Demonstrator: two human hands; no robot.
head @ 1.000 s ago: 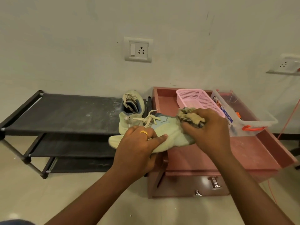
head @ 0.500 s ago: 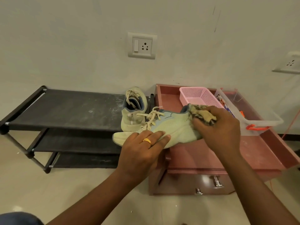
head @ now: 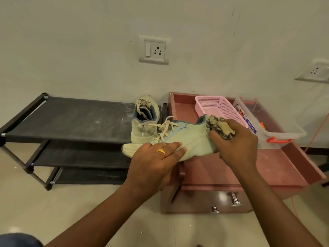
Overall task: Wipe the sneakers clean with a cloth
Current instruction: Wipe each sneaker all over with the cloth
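A black fabric shoe rack holds one pale green sneaker. The left hand grips the other sneaker; the right hand squeezes a fuzzy brown cloth.

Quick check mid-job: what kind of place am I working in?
Probably a home, perhaps an entryway corner: a black three-tier fabric shoe rack, a low reddish-pink drawer cabinet beside it, and a white wall socket plate above.

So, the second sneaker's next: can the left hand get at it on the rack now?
Probably not yet: the left hand holds the held sneaker, which lies in front of the second sneaker.
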